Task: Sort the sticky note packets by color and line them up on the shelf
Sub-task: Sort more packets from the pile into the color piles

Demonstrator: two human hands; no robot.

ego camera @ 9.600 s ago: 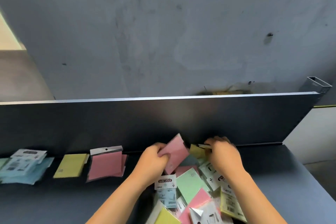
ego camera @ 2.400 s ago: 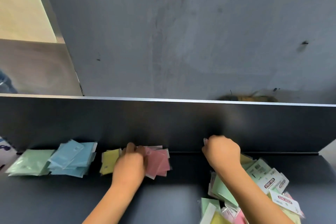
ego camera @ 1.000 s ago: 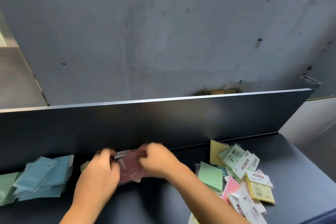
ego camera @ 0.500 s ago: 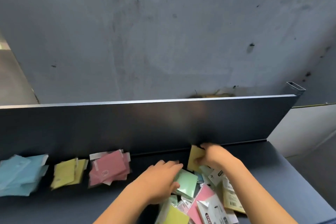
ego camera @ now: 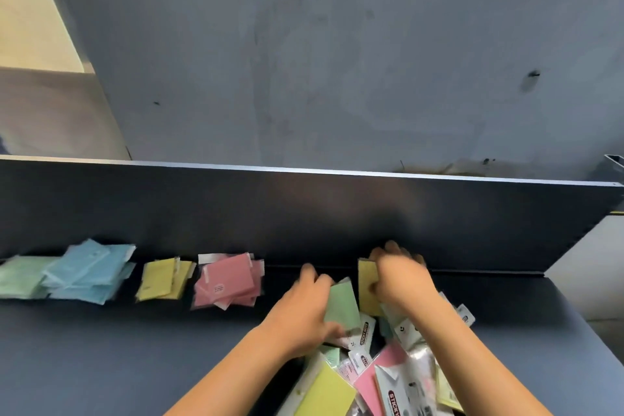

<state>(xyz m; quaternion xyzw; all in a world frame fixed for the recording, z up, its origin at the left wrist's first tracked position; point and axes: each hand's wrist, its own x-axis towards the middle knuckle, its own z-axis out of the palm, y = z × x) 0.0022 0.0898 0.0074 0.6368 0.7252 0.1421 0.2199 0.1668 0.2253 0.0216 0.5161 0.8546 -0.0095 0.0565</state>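
Left hand (ego camera: 300, 311) is down on the loose heap, fingers curled round a pale green sticky note packet (ego camera: 341, 306), thumb underneath and the packet tilted up off the pile. Right hand (ego camera: 401, 280) is just beside it, nearer the back panel, fingers bent and pinching a yellow sticky note packet (ego camera: 367, 287) by its right edge; the hand is blurred, so the exact finger placement is hard to read. Both hands work over the unsorted heap of plastic-wrapped packets (ego camera: 381, 378), a jumble of yellow, pink, green and white-labelled ones at the lower right. Off to the left, along the back of the dark blue-grey shelf surface (ego camera: 135, 355), the sorted groups sit in a row: a pale green stack (ego camera: 20, 275) at the far left, a light blue stack (ego camera: 89, 272) overlapping its right side, a yellow stack (ego camera: 163, 279) next, then a pink stack (ego camera: 229, 280), well apart from the hands. Behind them rises the shelf's dark upright back panel (ego camera: 304, 213), and above that a scuffed grey wall (ego camera: 337, 61), with a cream-coloured patch (ego camera: 30, 10) at upper left.
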